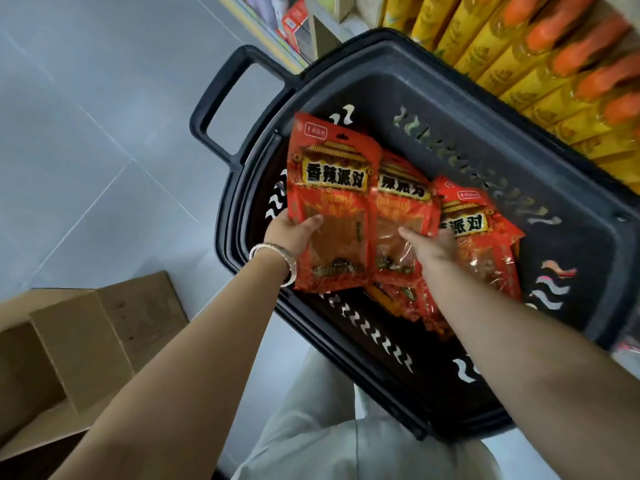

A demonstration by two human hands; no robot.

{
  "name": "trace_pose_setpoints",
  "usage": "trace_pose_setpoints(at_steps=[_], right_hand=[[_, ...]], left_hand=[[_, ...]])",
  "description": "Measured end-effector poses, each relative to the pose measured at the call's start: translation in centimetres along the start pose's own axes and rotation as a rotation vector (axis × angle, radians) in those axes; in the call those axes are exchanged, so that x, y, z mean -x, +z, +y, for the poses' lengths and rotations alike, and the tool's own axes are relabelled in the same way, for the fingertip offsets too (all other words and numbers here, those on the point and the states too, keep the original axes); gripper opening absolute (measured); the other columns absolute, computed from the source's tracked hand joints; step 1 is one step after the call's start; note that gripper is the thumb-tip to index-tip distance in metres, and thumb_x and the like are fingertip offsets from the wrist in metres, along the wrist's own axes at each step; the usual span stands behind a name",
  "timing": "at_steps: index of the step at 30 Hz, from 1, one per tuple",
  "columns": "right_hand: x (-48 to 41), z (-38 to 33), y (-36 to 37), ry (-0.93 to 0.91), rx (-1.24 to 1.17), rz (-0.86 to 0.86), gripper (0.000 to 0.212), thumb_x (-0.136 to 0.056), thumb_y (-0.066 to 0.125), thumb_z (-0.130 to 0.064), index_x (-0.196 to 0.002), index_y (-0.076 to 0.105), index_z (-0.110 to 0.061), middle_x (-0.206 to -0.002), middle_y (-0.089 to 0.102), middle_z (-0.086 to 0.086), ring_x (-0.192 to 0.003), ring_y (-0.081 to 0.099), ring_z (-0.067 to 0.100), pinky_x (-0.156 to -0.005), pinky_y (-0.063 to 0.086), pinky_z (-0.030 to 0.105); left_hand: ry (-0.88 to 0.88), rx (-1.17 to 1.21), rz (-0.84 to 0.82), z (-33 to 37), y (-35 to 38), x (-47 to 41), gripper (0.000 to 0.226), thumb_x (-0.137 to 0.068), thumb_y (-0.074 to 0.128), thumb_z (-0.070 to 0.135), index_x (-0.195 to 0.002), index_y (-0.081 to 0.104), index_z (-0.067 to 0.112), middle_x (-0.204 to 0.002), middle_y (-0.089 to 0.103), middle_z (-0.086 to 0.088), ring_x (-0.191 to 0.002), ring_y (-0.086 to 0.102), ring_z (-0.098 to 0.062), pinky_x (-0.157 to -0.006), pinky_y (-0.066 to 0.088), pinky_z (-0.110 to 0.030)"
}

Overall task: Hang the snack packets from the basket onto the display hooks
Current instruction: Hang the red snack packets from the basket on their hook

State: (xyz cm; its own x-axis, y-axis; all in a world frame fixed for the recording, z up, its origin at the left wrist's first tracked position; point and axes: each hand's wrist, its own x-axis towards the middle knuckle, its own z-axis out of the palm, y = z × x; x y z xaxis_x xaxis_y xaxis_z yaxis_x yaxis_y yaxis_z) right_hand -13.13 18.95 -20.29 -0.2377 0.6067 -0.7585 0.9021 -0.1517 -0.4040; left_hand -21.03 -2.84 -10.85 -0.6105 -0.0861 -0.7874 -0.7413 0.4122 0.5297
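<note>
two outstretched grips [294, 233] on packets [332, 188]

We look down on a pale grey tiled floor [86, 116] with thin light seams, and on it, as far as we can tell, stands a black plastic basket [398, 64] with a loop handle and wavy cut-outs in its walls, red snack packets [485, 258] lying in its bottom. An open brown cardboard box [76, 341] sits on the floor at our lower left, apart from the basket. Just beside the basket's far rim, a shelf [313, 36] carries rows of yellow-labelled bottles [519, 64] with orange caps.
</note>
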Motion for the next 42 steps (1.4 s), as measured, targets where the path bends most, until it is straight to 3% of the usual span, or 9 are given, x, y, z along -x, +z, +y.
trace_pose_setpoints(at_steps=[6,10,13,16,19,24,28,35,42], right_hand=[[5.7,2.9,-4.9,0.015,-0.034,-0.032,0.092,-0.071,0.082,-0.022,-0.144,0.028,-0.011,-0.143,0.041,0.010,-0.133,0.038,0.034,-0.108,0.033,0.046],[10.6,3.9,-9.1,-0.080,-0.183,-0.010,0.041,-0.081,0.072,-0.031,-0.116,0.056,-0.018,-0.101,0.060,-0.007,-0.114,0.057,0.029,-0.088,0.041,0.031],[14.2,4.5,-11.9,-0.178,-0.176,0.096,0.054,-0.090,0.052,-0.054,-0.124,0.058,-0.013,-0.106,0.059,-0.001,-0.117,0.054,0.028,-0.088,0.034,0.026],[16.9,5.2,-14.8,-0.286,-0.086,0.188,0.051,-0.096,0.038,-0.052,-0.089,0.067,-0.011,-0.083,0.059,0.004,-0.093,0.059,0.031,-0.077,0.036,0.033],[19.2,6.2,-17.9,-0.516,-0.046,0.312,0.041,-0.100,0.040,-0.036,-0.061,0.044,-0.022,-0.054,0.044,-0.003,-0.055,0.046,0.021,-0.061,0.029,0.032],[22.8,9.7,-25.0,-0.688,-0.369,0.484,0.026,-0.099,0.044,-0.013,-0.123,0.054,-0.011,-0.092,0.062,-0.012,-0.082,0.056,-0.006,-0.076,0.041,0.009],[25.2,14.3,-32.2,-0.654,-0.575,0.545,0.025,-0.100,0.043,-0.019,-0.116,0.061,-0.012,-0.112,0.066,-0.001,-0.107,0.059,0.008,-0.097,0.043,0.026],[30.7,23.2,-46.5,-0.711,-0.558,0.848,0.030,-0.100,0.043,-0.030,-0.100,0.065,-0.010,-0.091,0.061,-0.001,-0.081,0.054,0.011,-0.068,0.030,0.016],[34.5,28.0,-60.0,-0.794,-0.685,1.041,0.023,-0.097,0.050,-0.025,-0.074,0.052,-0.024,-0.064,0.046,-0.016,-0.055,0.039,0.003,-0.058,0.029,0.021]], left_hand=[[-0.001,0.050,-0.043,2.2,-0.7,3.9,0.017,-0.083,0.063,0.017,-0.100,0.061,0.018,-0.075,0.064,0.003,-0.064,0.060,-0.013,-0.050,0.049,-0.020],[0.069,0.083,-0.095,4.1,-0.9,7.7,0.022,-0.088,0.061,0.027,-0.107,0.062,0.017,-0.087,0.066,0.001,-0.080,0.064,-0.018,-0.070,0.053,-0.028],[0.191,-0.015,-0.090,5.3,-0.4,10.7,0.033,-0.089,0.055,0.046,-0.115,0.057,0.026,-0.101,0.061,0.004,-0.092,0.059,-0.017,-0.081,0.043,-0.027],[0.288,-0.113,-0.102,6.5,0.7,13.9,0.060,-0.089,0.041,0.062,-0.133,0.048,0.022,-0.121,0.056,0.001,-0.112,0.052,-0.022,-0.095,0.037,-0.030],[0.382,-0.195,-0.143,7.2,2.6,17.6,0.069,-0.090,0.037,0.062,-0.136,0.045,0.011,-0.134,0.052,-0.008,-0.122,0.049,-0.027,-0.099,0.034,-0.028],[0.678,-0.243,-0.281,7.9,7.5,25.6,0.028,-0.094,0.047,0.044,-0.110,0.060,0.025,-0.097,0.061,0.007,-0.097,0.058,-0.016,-0.083,0.036,-0.023],[0.842,-0.254,-0.354,7.1,12.4,32.7,0.014,-0.093,0.054,0.034,-0.085,0.063,0.028,-0.078,0.062,0.012,-0.073,0.057,-0.005,-0.058,0.041,-0.009],[1.031,-0.239,-0.288,5.0,21.5,45.3,0.041,-0.092,0.045,0.050,-0.060,0.041,0.025,-0.058,0.041,0.007,-0.053,0.038,-0.007,-0.042,0.033,-0.013],[1.352,-0.116,-0.424,5.9,28.9,56.1,0.011,-0.090,0.060,0.018,-0.079,0.059,0.019,-0.067,0.054,0.006,-0.077,0.049,-0.014,-0.057,0.035,-0.013]])
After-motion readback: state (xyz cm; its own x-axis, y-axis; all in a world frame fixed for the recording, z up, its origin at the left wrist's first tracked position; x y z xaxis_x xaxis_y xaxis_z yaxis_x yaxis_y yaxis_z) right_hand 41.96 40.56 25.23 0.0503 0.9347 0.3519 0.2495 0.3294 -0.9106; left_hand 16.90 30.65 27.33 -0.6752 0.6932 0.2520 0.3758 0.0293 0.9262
